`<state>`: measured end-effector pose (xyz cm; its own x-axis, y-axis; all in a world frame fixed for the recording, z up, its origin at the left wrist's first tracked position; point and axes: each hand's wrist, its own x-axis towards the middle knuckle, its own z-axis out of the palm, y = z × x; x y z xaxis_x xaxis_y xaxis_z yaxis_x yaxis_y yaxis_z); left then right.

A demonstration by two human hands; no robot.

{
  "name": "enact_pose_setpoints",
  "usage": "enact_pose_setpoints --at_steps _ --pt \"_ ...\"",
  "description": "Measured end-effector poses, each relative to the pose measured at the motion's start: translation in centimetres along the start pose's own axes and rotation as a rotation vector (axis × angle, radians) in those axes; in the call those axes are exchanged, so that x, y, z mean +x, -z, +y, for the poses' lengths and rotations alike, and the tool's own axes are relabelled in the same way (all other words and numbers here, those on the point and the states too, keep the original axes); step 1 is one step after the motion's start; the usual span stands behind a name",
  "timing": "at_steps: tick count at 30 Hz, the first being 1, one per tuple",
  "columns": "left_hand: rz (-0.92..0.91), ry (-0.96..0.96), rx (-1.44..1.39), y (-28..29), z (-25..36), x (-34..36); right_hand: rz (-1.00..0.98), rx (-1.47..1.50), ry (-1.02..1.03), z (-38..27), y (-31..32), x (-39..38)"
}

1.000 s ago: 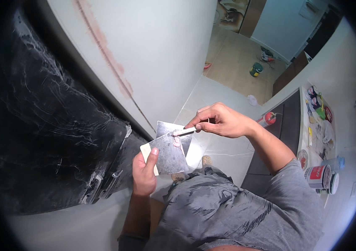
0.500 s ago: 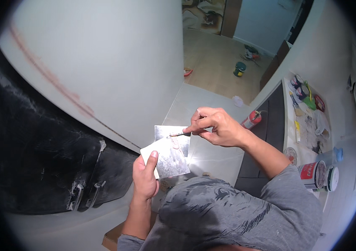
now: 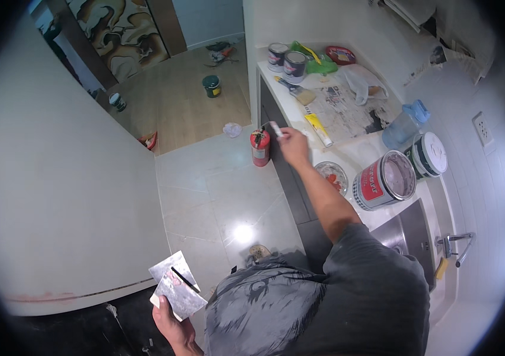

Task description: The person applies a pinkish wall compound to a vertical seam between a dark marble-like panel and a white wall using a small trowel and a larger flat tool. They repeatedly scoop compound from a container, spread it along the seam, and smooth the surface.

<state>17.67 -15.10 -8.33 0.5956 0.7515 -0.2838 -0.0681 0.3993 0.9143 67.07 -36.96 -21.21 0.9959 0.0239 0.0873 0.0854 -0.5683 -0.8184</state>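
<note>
Holding two metal plates low in the left hand, the person stretches the right arm out by the counter.

The left thumb presses on the overlapping plates, fingers behind them, with one black strip lying across; the right hand, arm almost straight, pinches one small white stick in its fingertips, just above and beside one red fire extinguisher on the floor; the right forearm crosses the counter's front edge next to one round clear dish, and further in I count one yellow tube, one brush, two small cans, one large tin, one white-lidded tub and one bluish pitcher.
</note>
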Motion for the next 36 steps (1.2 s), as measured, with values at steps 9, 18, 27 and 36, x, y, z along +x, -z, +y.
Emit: enact_pose_setpoints --at_steps 9,18,27,36 --pt "0.123 0.02 0.07 -0.6 0.6 -2.0 0.159 -0.586 0.024 12.9 3.2 4.3" --pt "0.371 -0.04 -0.136 0.6 -1.4 -2.5 0.033 -0.115 0.223 4.2 -1.7 -4.9" --pt "-0.039 0.026 -0.337 6.2 -1.0 -2.9 -1.945 1.051 -0.518 -20.7 -13.6 -31.1" --pt "0.217 -0.052 -0.438 19.9 3.1 -7.2 -1.684 0.623 0.017 -33.7 -27.8 -39.9"
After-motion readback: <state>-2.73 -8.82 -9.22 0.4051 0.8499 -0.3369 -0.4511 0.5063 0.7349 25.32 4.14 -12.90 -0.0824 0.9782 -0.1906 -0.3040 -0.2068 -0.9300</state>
